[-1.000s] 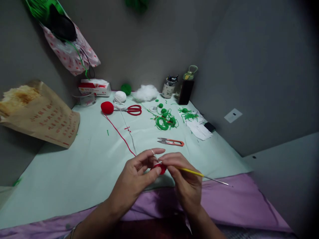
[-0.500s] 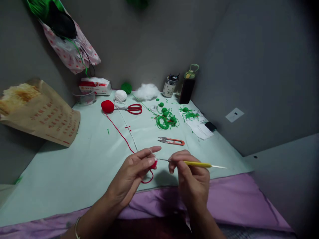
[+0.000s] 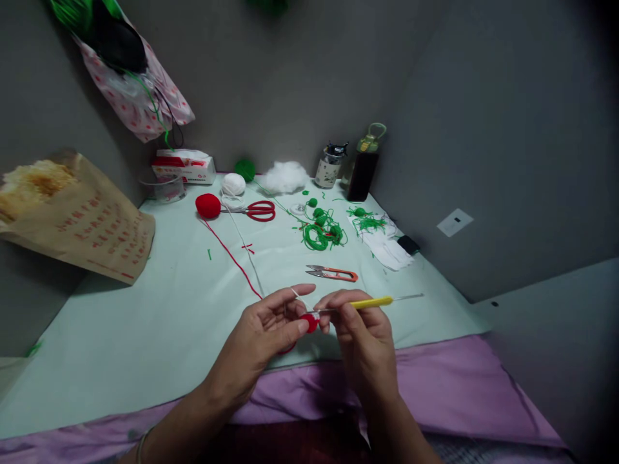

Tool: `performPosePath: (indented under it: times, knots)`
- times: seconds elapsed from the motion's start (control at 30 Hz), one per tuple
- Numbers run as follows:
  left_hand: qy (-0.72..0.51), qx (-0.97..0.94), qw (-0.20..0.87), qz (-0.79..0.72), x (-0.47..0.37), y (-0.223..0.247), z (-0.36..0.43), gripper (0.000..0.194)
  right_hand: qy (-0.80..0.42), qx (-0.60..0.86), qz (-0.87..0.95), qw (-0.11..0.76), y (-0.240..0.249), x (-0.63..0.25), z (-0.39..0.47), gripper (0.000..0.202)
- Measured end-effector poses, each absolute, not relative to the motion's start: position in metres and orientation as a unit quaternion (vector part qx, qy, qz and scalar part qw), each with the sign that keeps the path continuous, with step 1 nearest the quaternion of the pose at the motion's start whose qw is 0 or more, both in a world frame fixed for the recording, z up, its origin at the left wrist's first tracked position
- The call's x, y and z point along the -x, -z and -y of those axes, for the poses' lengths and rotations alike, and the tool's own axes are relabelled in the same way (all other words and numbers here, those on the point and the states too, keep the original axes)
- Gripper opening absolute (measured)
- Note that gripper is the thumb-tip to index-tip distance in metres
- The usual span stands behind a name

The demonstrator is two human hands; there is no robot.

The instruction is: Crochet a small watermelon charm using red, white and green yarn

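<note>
Between thumb and fingers, my left hand pinches a small red and white crochet piece. White yarn runs over its raised index finger. My right hand grips a yellow-handled crochet hook, whose metal front end meets the top of the piece; the exact stitch is too small to make out. Red yarn leads from the left hand back to a red yarn ball. Behind it sits a white yarn ball. Orange thread snips lie just beyond my hands.
Red-handled scissors, white stuffing and green yarn pieces lie farther back. A bottle and a jar stand by the wall. A paper bag is at left, a white glove at right.
My right hand has moved left, closer to my left hand, and the hook's front end now reaches the piece's top. The red and white piece has turned and shows more of itself.
</note>
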State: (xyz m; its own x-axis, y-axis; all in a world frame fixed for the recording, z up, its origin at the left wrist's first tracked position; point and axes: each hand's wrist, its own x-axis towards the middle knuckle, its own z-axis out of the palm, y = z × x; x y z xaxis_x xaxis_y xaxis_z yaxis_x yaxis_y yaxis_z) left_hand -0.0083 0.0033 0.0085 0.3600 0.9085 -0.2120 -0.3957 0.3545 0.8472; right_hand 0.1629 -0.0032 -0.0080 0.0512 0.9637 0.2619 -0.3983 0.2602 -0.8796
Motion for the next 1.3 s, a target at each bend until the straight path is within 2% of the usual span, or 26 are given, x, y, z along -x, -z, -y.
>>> performPosePath:
  times: [0.2,0.57,0.7,0.87,1.0,1.3]
  knots:
    - [-0.435,-0.382,0.732,-0.361,0.011,-0.008,-0.004,0.035,-0.523,0.292,0.488,0.635,0.006,-0.168,0.004,0.017]
    - [-0.445,-0.423,0.688,-0.387,0.01,-0.017,-0.002,0.036,-0.281,0.319,0.708,0.564,0.005,-0.179,0.018,0.03]
    - [-0.44,-0.427,0.69,-0.386,0.012,-0.017,-0.002,0.034,-0.312,0.324,0.666,0.596,0.007,-0.177,0.016,0.026]
    - [-0.437,-0.424,0.698,-0.377,0.013,-0.015,0.0,0.035,-0.416,0.302,0.579,0.633,0.006,-0.172,0.011,0.02]
    - [-0.437,-0.428,0.696,-0.376,0.011,-0.016,0.0,0.032,-0.477,0.272,0.551,0.628,0.007,-0.173,0.008,0.018]
    - [-0.43,-0.44,0.685,-0.389,0.011,-0.018,-0.001,0.039,-0.343,0.311,0.653,0.599,0.007,-0.178,0.018,0.024]
